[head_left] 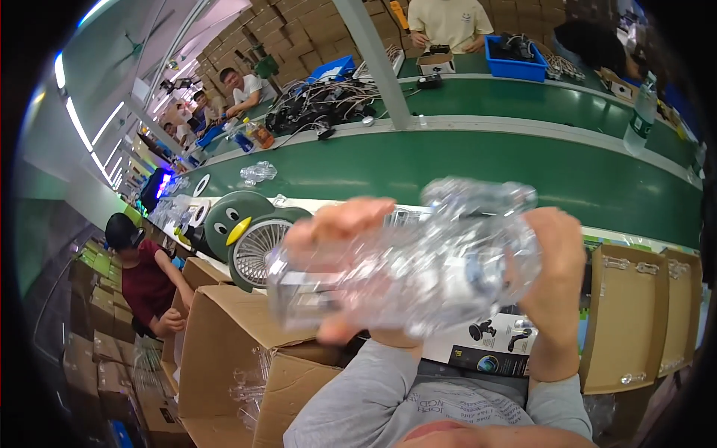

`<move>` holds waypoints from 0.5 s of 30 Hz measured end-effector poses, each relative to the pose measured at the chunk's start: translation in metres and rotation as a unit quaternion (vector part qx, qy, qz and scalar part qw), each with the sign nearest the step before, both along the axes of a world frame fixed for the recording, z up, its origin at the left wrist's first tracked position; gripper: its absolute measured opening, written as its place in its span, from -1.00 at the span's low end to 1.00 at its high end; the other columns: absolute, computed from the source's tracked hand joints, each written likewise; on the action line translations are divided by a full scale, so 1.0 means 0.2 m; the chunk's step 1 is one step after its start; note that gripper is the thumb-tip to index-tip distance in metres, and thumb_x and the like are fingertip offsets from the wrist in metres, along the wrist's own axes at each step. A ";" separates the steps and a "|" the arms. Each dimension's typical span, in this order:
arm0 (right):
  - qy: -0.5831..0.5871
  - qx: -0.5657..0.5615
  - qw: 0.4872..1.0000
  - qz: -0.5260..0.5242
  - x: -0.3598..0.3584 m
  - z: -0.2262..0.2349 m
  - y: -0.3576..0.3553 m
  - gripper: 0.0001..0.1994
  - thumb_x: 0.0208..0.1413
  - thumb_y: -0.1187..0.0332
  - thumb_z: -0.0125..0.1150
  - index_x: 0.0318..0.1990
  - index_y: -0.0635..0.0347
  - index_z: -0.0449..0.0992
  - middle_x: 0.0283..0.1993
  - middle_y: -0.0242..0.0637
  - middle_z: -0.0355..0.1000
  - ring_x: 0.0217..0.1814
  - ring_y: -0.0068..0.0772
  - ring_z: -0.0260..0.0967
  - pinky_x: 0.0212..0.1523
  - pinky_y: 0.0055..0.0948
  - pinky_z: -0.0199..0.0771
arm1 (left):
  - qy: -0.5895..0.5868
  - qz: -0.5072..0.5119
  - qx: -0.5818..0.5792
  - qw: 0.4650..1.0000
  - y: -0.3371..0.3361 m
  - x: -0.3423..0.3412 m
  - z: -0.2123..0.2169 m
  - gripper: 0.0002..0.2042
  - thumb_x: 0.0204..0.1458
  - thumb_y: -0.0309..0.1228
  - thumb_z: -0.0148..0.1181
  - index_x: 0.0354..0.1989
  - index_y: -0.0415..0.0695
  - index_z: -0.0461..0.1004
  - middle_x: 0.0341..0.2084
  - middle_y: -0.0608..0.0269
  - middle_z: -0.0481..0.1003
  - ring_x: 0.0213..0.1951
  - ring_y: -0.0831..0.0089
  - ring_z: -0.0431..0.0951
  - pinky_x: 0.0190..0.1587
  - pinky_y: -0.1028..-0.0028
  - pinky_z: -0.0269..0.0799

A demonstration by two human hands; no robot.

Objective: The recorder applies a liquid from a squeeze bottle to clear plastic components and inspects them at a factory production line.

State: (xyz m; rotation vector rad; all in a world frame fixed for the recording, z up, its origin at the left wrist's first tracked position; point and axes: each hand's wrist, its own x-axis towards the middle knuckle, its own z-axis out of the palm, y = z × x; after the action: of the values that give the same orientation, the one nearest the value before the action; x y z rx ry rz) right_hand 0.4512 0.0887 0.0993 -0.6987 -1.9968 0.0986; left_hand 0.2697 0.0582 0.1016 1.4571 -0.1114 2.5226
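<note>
In front of my chest, both hands hold a bundle of clear moulded plastic shells (418,280), blurred by motion. My left hand (340,231) grips the bundle's left end, fingers over the top and thumb below. At the other end, my right hand (556,261) is wrapped around the plastic, its fingertips partly hidden. Beneath the bundle lies a black-and-white printed carton sheet (482,351). An open cardboard box (216,362) with more clear plastic pieces (254,388) inside stands at lower left.
A green fan with a cartoon bird face (239,220) stands left of my hands. Ahead runs a green conveyor belt (358,175) bearing a clear plastic piece (258,173). Shallow cardboard trays (624,321) sit at right. A water bottle (641,116) stands at far right. Co-workers sit beyond and left.
</note>
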 end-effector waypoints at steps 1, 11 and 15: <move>0.004 0.016 0.998 -0.063 0.04 0.01 0.02 -0.56 -0.46 0.57 0.23 -0.24 0.19 0.40 -0.34 -0.26 0.33 -0.27 -0.21 0.28 -0.19 -0.29 0.21 | 0.011 -0.005 -0.050 0.999 0.05 0.02 0.00 -0.15 -0.27 0.09 0.28 0.10 -0.21 0.06 -0.21 -0.05 0.36 -0.14 0.10 0.41 -0.07 0.19 0.34; -0.038 -0.106 0.985 -0.127 0.08 0.00 0.12 -0.37 -0.33 0.58 0.22 0.05 0.06 0.26 -0.09 -0.21 0.30 0.00 -0.18 0.21 0.06 -0.30 0.12 | -0.013 -0.134 -0.289 0.948 0.42 -0.07 -0.10 -0.63 0.01 -0.41 0.13 -0.04 -0.28 0.24 -0.19 0.18 0.38 -0.17 0.54 0.40 -0.14 0.49 0.38; 0.007 -0.070 0.990 -0.122 0.04 -0.02 0.14 -0.38 -0.22 0.58 0.16 0.12 0.08 0.22 0.09 -0.20 0.22 0.20 -0.19 0.11 0.17 -0.32 0.09 | -0.016 -0.008 -0.324 0.946 0.45 -0.05 -0.11 -0.58 -0.04 -0.45 0.19 -0.02 -0.24 0.20 -0.23 0.23 0.37 -0.15 0.53 0.39 -0.09 0.55 0.32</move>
State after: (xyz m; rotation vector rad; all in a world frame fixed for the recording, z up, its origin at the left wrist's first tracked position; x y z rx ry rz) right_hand 0.4586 0.1163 0.0948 -1.0243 -1.8889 0.0970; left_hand 0.2593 0.1488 0.0800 1.1258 0.6367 2.2395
